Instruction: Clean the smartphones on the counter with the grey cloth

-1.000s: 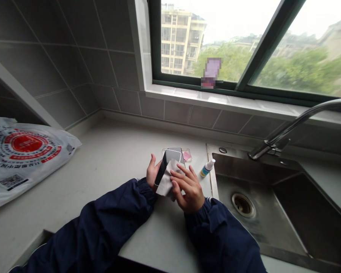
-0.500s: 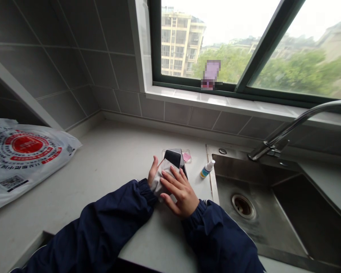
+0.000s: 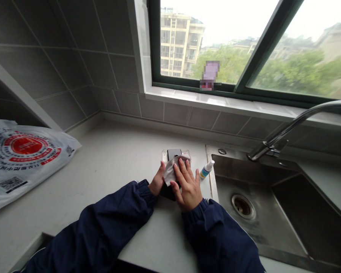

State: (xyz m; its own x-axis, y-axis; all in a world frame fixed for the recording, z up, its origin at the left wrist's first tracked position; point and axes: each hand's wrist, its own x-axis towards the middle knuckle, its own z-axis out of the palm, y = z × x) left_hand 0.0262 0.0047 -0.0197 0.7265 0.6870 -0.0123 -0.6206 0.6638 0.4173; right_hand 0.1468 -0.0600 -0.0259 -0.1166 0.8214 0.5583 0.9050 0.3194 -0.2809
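A dark phone (image 3: pixel 174 154) is held low over the pale counter (image 3: pixel 110 163), just left of the sink. My left hand (image 3: pixel 157 182) grips its left edge from below. My right hand (image 3: pixel 187 185) lies over the screen with fingers stretched flat, pressing a light grey cloth (image 3: pixel 172 168) against it. Only the phone's top end and a bit of its lower edge show past the cloth and fingers. Both arms wear dark blue sleeves.
A small white spray bottle with a blue-green label (image 3: pixel 207 169) lies beside the steel sink (image 3: pixel 275 204). A clear case (image 3: pixel 165 154) sits behind the phone. A curved tap (image 3: pixel 290 129) reaches over the basin. A printed plastic bag (image 3: pixel 19 159) lies far left.
The phone has tipped from upright to lying flatter near the counter. My right hand has slid the cloth up the screen, toward the phone's top end.
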